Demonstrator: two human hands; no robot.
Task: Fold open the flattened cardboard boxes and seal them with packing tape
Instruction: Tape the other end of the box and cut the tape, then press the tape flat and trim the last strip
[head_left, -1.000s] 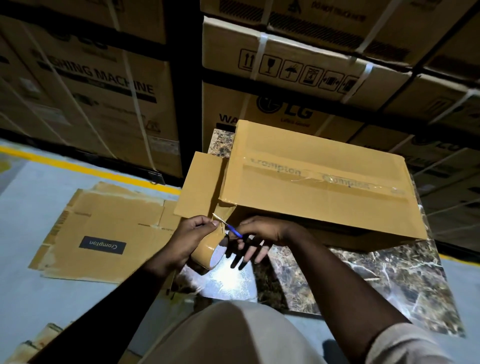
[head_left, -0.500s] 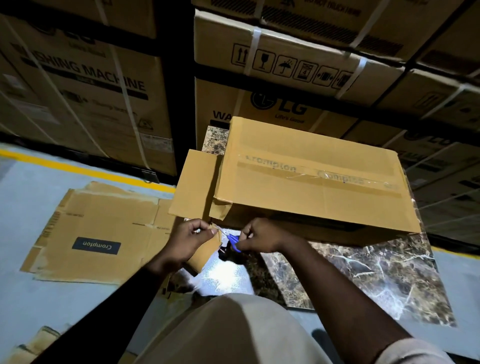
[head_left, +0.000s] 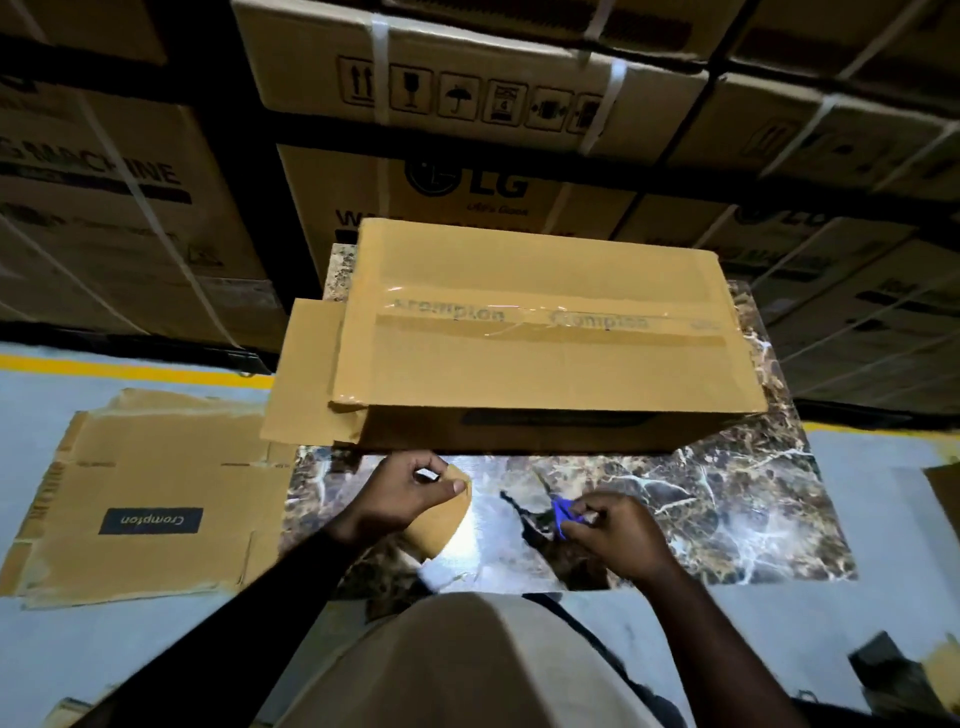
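We count one taped box (head_left: 540, 332), one flattened box (head_left: 140, 499), one tape roll (head_left: 441, 525), one blue-handled cutter (head_left: 558, 512) and two hands.

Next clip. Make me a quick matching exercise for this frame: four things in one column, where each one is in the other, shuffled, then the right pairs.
Things:
1. tape roll
2. blue-handled scissors
3. taped box
4. flattened box

Places:
A. flat on the grey floor, left of the table
B. held by the right hand
C. on the marble table, beyond both hands
D. held by the left hand

Pairs: 1-D, 2-B, 3-C, 4-A
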